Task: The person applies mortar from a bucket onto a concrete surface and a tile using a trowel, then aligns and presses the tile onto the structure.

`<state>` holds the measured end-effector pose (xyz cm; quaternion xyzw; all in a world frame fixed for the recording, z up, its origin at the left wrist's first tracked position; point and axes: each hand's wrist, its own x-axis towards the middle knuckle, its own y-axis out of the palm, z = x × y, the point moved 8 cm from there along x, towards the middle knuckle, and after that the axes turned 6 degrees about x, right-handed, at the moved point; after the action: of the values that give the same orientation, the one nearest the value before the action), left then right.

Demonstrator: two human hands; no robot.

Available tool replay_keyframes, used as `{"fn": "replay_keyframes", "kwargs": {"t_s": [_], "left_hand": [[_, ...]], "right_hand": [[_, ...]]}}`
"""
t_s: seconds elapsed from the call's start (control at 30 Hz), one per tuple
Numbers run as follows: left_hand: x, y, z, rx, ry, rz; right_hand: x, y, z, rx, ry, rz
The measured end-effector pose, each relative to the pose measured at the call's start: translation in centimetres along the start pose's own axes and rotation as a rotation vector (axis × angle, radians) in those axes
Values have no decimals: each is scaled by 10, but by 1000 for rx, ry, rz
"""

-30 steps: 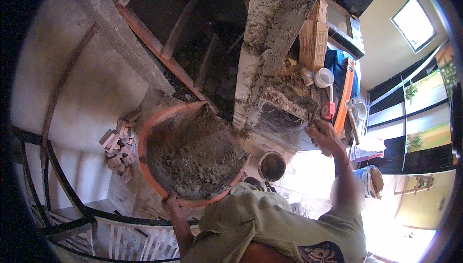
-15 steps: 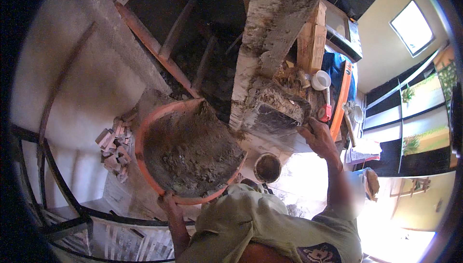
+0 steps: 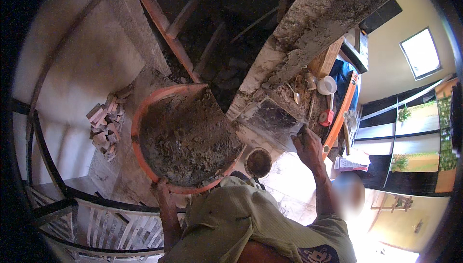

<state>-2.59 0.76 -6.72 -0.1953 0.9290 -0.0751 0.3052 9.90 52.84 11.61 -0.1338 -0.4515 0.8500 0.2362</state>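
My left hand (image 3: 159, 186) grips the near rim of a large orange pan (image 3: 136, 142) holding grey mortar (image 3: 185, 140). My right hand (image 3: 306, 142) is curled at the near right corner of a dark, mortar-smeared flat slab (image 3: 270, 118) beside the rough column; what its fingers hold is hidden. Just beyond it lie a red tape measure (image 3: 326, 117), an orange spirit level (image 3: 340, 113), a white cup (image 3: 327, 85) and a spoon-like tool (image 3: 294, 94). A small mortar-crusted bucket (image 3: 258, 161) stands below.
A rough concrete column (image 3: 308, 22) rises at upper middle, beside a dark opening with rusty rungs (image 3: 178, 55). Broken bricks (image 3: 103, 128) are piled left of the pan. A black metal railing (image 3: 62, 193) curves along the lower left; wooden planks (image 3: 328, 55) lie at right.
The view has shifted, with the column now more slanted and the pan a little higher and further left. Both hands appear slightly further left, the left still on the rim.
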Motion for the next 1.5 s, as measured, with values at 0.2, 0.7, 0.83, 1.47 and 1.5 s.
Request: {"fn": "replay_keyframes", "kwargs": {"t_s": [0.2,0.7,0.83,1.47,1.5], "left_hand": [[79,-68,149,-198,-13,199],[30,-21,-1,209,96,76],[0,-14,-28,102,-144,-132],[21,-22,22,-190,-27,-56],[29,-31,45,-3,-123,-266]], "right_hand": [[7,25,-6,-102,10,-1],[-2,-39,73,-101,-9,-289],[-10,-49,77,-226,-11,-328],[33,-15,0,144,-201,-7],[35,-15,-5,180,-120,57]]}}
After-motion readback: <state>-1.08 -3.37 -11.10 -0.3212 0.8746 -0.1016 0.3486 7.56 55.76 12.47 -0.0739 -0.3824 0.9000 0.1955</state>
